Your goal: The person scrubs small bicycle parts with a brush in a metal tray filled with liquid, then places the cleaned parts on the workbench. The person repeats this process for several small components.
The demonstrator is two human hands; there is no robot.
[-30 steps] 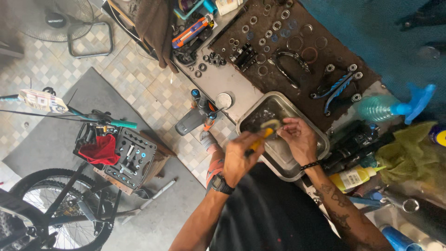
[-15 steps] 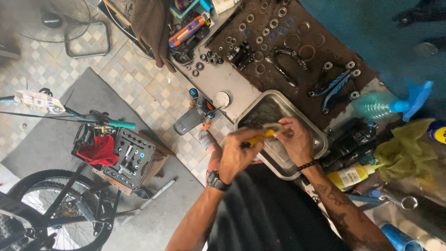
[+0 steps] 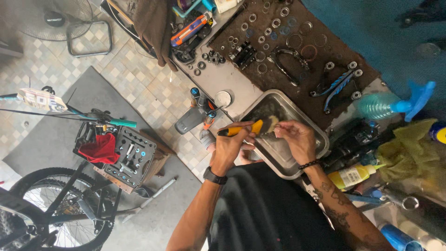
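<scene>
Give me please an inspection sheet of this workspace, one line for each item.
Surface: grey bench with a dark mat.
Job's things: metal tray; yellow-handled tool; a small part at its tip, too small to tell.
Clutter: rings and bearings, blue spray bottle, yellow bottle, green rag.
Hands: left hand grips the tool; right hand pinches the small part over the tray.
Cables: nothing seen.
Surroundings: tiled floor, tool case, bicycle wheel, fan.
</scene>
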